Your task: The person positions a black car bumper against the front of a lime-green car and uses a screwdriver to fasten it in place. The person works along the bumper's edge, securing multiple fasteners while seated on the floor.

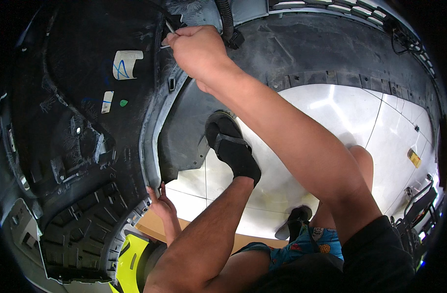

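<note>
My right hand (pixel 200 47) is closed at the top of the view, over the seam of a large dark plastic car bumper (pixel 150 93). Between its fingers is a slim metal rod-like tool (pixel 170 27); its tip is hard to make out against the dark plastic. Beyond my bent knee, my left hand (pixel 163 206) rests at the bumper's lower inner edge. Its fingers are apart, touching the rim, and nothing shows in them. A flat dark plastic undertray (pixel 184 129) runs beside the seam.
A black corrugated hose (pixel 225 19) hangs near my right hand. My sandalled foot (pixel 228 141) stands on the undertray. White tiles (pixel 301 122) cover the floor. A bright yellow panel (pixel 130 261) and cardboard (pixel 152 225) lie lower left; a honeycomb grille (pixel 350 10) curves along the top right.
</note>
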Available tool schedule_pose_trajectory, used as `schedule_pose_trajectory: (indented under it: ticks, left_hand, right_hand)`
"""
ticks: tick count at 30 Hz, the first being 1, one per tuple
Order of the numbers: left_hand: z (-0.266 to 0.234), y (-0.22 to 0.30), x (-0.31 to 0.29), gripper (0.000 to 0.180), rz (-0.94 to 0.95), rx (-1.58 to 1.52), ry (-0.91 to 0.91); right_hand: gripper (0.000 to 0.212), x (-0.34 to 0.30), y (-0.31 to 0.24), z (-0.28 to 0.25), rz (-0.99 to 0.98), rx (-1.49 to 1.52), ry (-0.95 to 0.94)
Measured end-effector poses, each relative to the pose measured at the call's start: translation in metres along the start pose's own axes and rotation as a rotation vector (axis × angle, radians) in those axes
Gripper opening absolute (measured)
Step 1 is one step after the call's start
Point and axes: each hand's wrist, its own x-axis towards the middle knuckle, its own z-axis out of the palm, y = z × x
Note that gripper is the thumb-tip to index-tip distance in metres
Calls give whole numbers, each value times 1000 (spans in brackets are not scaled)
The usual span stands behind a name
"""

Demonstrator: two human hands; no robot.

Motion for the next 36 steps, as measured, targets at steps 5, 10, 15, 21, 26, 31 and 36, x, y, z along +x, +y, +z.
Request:
schedule_pose_trajectory:
  ticks: [5,10,15,21,26,31,36]
  left_hand:
    - [3,1,-1,44,-9,0,-26]
    - [-2,-2,1,43,9,-10,-1]
    - [-3,0,-1,44,10,5,-14]
    - [4,-1,-3,46,59,28,-12]
    - [13,4,-4,46,19,21,-34]
    - [-9,0,1,44,24,5,28]
    - [18,6,-11,45,14,-15,1]
  right_hand:
    - [24,4,4,2,-26,-3,61]
    - [22,-2,-1,3,31,50,9]
    - [21,-10,-13,1,142,136,-51]
    - [21,-6,-17,21,386,396,0]
    - [7,62,21,-31,62,287,-77]
    - [17,7,20,-28,106,80,-14]
    - [39,17,9,0,-159,-121,173]
